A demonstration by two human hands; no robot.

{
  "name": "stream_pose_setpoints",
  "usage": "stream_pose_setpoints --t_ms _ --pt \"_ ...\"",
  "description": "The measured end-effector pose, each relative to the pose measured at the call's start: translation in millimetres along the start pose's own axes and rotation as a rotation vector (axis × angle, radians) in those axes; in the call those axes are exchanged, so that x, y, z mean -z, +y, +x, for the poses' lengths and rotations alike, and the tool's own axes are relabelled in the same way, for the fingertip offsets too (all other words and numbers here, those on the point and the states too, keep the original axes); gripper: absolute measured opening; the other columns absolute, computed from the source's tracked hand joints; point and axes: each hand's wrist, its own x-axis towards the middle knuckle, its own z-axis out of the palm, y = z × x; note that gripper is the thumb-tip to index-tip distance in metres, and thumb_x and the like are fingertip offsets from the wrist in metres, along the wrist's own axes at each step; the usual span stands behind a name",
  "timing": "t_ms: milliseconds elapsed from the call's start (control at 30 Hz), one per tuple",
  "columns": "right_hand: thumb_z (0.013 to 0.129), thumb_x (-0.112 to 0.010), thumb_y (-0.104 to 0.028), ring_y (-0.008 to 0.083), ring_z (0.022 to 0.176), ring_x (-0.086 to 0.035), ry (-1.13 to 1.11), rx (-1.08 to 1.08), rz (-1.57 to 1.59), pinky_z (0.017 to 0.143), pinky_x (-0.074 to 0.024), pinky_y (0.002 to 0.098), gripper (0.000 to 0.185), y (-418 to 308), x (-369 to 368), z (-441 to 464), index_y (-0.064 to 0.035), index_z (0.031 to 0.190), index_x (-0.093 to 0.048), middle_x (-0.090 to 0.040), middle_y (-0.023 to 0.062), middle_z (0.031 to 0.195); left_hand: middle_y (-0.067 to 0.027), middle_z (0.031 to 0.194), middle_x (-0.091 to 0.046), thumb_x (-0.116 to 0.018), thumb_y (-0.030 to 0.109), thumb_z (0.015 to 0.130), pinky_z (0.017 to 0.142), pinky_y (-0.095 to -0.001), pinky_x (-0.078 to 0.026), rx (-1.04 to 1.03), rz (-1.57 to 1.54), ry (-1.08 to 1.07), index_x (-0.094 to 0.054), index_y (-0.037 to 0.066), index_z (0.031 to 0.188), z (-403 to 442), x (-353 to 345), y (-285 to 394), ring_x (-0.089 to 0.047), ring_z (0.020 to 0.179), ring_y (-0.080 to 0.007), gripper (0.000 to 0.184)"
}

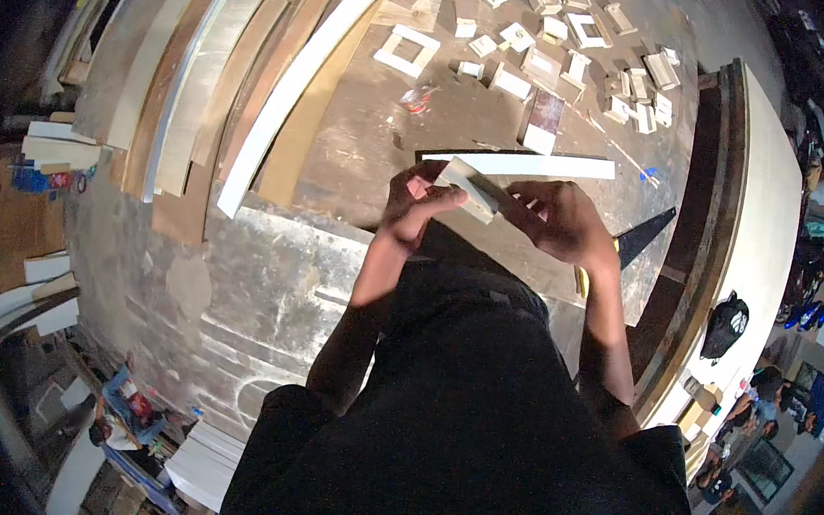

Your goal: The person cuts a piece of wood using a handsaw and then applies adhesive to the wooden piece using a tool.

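In front of my torso, a small pale wooden piece (469,190) is held up between my two hands. My left hand (414,203) grips its left end, with the thumb along the near face. The fingers of my right hand (562,223) are curled at its right end, partly hidden behind it. Just beyond my hands lies a long white strip (559,166) on the brown work surface (383,139). A handsaw (644,239) with a dark blade and yellow on its handle rests beside my right wrist, which covers part of it.
Long boards (242,80) lie side by side at the left. Several small wooden frames and blocks (543,65) are scattered at the far side, near a square frame (407,51). A pale tabletop (759,217) with a black cap (727,326) borders the right. Other people are at the edges.
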Motion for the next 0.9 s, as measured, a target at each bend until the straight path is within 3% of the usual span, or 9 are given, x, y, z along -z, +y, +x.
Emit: stream_pose_setpoints --t_ms 133,233,267,433,533,600,733,800,900 --pt "0.080 -0.086 -0.028 0.0246 0.087 -0.072 0.075 0.276 0.233 0.080 -0.0562 0.0357 0.055 57.4 -30.4 10.1 0.0052 0.120 -0.068 -0.075 0.0163 0.107 -0.0116 0.113 -0.071 -0.082 0.000 0.079 0.093 -0.0324 -0.052 0.042 0.010 0.078 -0.064 -0.001 0.118 8.4 8.2 -49.9 -0.069 0.101 -0.0196 0.042" --pt "0.075 -0.088 -0.023 0.0170 0.086 -0.070 -0.025 0.083 0.234 0.076 -0.0553 0.0328 0.048 57.5 -26.2 9.9 -0.0005 0.113 -0.072 -0.075 0.0160 0.093 -0.0113 0.114 -0.070 -0.082 0.001 0.080 0.093 -0.0323 -0.052 0.150 0.005 0.081 -0.062 -0.002 0.119 13.7 13.1 -85.8 -0.068 0.102 -0.0203 0.044" --pt "0.076 -0.086 -0.025 0.0197 0.084 -0.070 -0.068 0.000 0.258 0.077 -0.0546 0.0350 0.048 74.8 -34.3 16.4 -0.0006 0.114 -0.072 -0.075 0.0144 0.093 -0.0104 0.115 -0.069 -0.081 0.005 0.083 0.094 -0.0322 -0.052 0.136 0.032 0.076 -0.060 -0.003 0.121 16.1 17.2 -101.9 -0.067 0.105 -0.0203 0.045" --pt "0.080 -0.080 -0.020 0.0246 0.083 -0.072 -0.048 0.066 0.348 0.079 -0.0545 0.0381 0.033 148.8 -65.7 31.3 -0.0012 0.106 -0.075 -0.076 0.0165 0.094 -0.0086 0.112 -0.069 -0.079 0.012 0.087 0.094 -0.0306 -0.051 0.212 -0.031 0.066 -0.061 -0.001 0.119 19.2 25.3 -135.2 -0.065 0.105 -0.0183 0.039" --pt "0.081 -0.077 -0.015 0.0257 0.084 -0.073 -0.054 0.046 0.395 0.078 -0.0547 0.0378 0.029 168.0 -77.3 34.0 -0.0010 0.106 -0.074 -0.076 0.0174 0.094 -0.0100 0.110 -0.070 -0.082 0.008 0.084 0.095 -0.0322 -0.053 0.180 0.133 0.007 -0.059 -0.001 0.120 16.2 23.3 -141.6 -0.066 0.104 -0.0179 0.043" --pt "0.087 -0.075 -0.011 0.0162 0.082 -0.068 -0.002 0.126 0.251 0.074 -0.0549 0.0310 0.025 176.1 -82.9 35.3 0.0041 0.106 -0.073 -0.075 0.0118 0.093 -0.0110 0.111 -0.070 -0.082 0.005 0.083 0.095 -0.0327 -0.053 0.198 0.094 0.041 -0.058 -0.002 0.121 14.2 17.0 -143.5 -0.067 0.103 -0.0184 0.045" --pt "0.088 -0.075 -0.011 0.0156 0.080 -0.068 0.017 0.188 0.319 0.072 -0.0556 0.0315 0.024 180.9 -87.8 33.9 0.0049 0.106 -0.073 -0.075 0.0124 0.092 -0.0133 0.112 -0.070 -0.081 -0.002 0.082 0.094 -0.0337 -0.055 0.252 0.051 0.084 -0.057 -0.002 0.122 13.2 12.4 -142.5 -0.067 0.103 -0.0193 0.046" --pt "0.082 -0.073 -0.011 0.0255 0.081 -0.072 -0.007 0.103 0.423 0.075 -0.0558 0.0389 0.026 176.9 -87.6 32.3 0.0010 0.105 -0.074 -0.075 0.0196 0.092 -0.0131 0.112 -0.070 -0.081 -0.001 0.083 0.094 -0.0339 -0.055 0.256 0.045 0.082 -0.057 -0.002 0.121 13.2 11.7 -142.3 -0.067 0.104 -0.0192 0.045" --pt "0.082 -0.071 -0.010 0.0246 0.081 -0.072 0.000 0.065 0.389 0.074 -0.0558 0.0386 0.026 173.9 -90.2 34.7 0.0018 0.105 -0.074 -0.075 0.0203 0.092 -0.0120 0.113 -0.070 -0.080 0.000 0.084 0.094 -0.0341 -0.055 0.258 0.038 0.067 -0.059 0.000 0.119 14.2 15.2 -141.0 -0.067 0.105 -0.0185 0.041"
